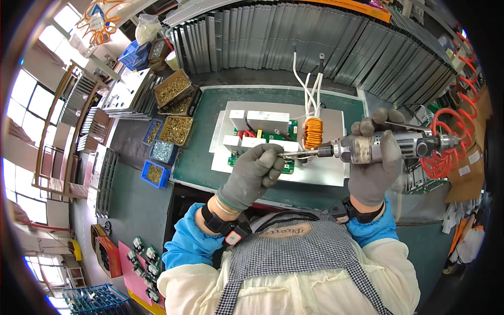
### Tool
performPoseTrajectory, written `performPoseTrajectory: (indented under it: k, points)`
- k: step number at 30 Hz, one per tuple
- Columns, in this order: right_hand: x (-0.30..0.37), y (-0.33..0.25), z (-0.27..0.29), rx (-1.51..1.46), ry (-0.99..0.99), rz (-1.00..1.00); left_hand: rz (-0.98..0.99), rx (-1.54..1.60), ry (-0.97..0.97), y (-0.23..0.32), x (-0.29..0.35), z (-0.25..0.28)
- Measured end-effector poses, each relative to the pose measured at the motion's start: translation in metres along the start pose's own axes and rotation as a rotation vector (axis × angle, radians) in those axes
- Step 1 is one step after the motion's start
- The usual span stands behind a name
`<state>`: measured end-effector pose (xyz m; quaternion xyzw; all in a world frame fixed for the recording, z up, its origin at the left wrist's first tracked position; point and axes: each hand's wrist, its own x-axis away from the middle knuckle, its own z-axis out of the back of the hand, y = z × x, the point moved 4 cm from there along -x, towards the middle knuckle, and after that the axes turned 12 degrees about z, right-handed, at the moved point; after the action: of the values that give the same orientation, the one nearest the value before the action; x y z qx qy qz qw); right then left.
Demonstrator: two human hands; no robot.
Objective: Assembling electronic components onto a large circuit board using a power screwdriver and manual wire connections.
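My right hand [374, 163], in a grey glove, is wrapped round a pneumatic screwdriver [362, 149] lying level, its bit pointing left. A coiled red air hose [443, 142] runs from its back end. At the bit's tip the gloved fingers of my left hand [251, 176] are pinched together; whatever they hold there is too small to make out. Beneath both hands lies a metal plate [328, 176] bearing a green circuit board [289, 167] with white heat-sink blocks [268, 122]. Beside the blocks sits a copper-coloured coil [313, 133], with white cables [315, 94] leading away from it.
Open boxes of brass-coloured screws [176, 130] and blue bins [155, 174] stand left of the green mat [197, 157]. A long row of grey metal panels [273, 39] lines the back. Several small assemblies lie on a pink sheet [131, 273] at lower left. Cardboard [467, 176] stands at right.
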<state>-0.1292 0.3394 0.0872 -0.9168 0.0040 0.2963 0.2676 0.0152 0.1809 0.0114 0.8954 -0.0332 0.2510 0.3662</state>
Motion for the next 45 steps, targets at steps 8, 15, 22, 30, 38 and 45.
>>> performPoseTrajectory:
  k: [8, 15, 22, 30, 38, 45]
  points:
    - [-0.025, -0.003, 0.042, -0.048, 0.207, -0.075, -0.252, -0.376, 0.266, 0.005, -0.007, -0.025]
    - [-0.081, -0.012, 0.049, -0.126, -0.004, 0.084, 0.146, -0.302, 0.296, -0.029, 0.004, 0.030]
    - [-0.063, 0.054, 0.062, -0.015, -0.114, -0.191, 0.190, -0.275, 0.189, -0.067, -0.032, 0.024]
    - [-0.041, 0.091, 0.068, -0.072, -0.130, -0.251, 0.185, -0.542, 0.135, -0.081, -0.049, 0.001]
    - [-0.029, 0.098, 0.066, -0.128, -0.294, -0.207, 0.161, -0.857, 0.225, -0.095, -0.061, 0.008]
    - [-0.037, 0.097, 0.042, -0.197, -0.492, -0.290, -0.043, -1.078, 0.333, -0.087, -0.056, 0.008]
